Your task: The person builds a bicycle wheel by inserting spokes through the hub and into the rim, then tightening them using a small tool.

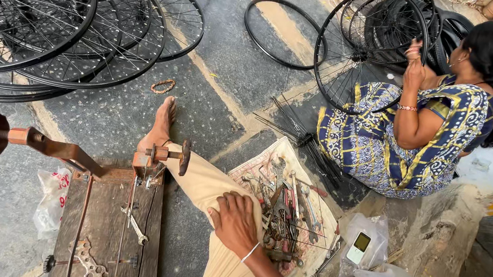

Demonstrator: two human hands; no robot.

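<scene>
Grey stone floor [101, 118] carried stacked spoked wheels [52, 15] at its far left corner. One hand [236, 222], unclear which, rested fingers spread and empty on a beige-trousered knee [208, 184], just beside scattered wrenches [288, 209] on newspaper [269, 158].

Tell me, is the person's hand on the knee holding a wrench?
No, the hand lies flat and empty on the knee of the beige trousers, beside the pile of tools on the cloth.
</scene>
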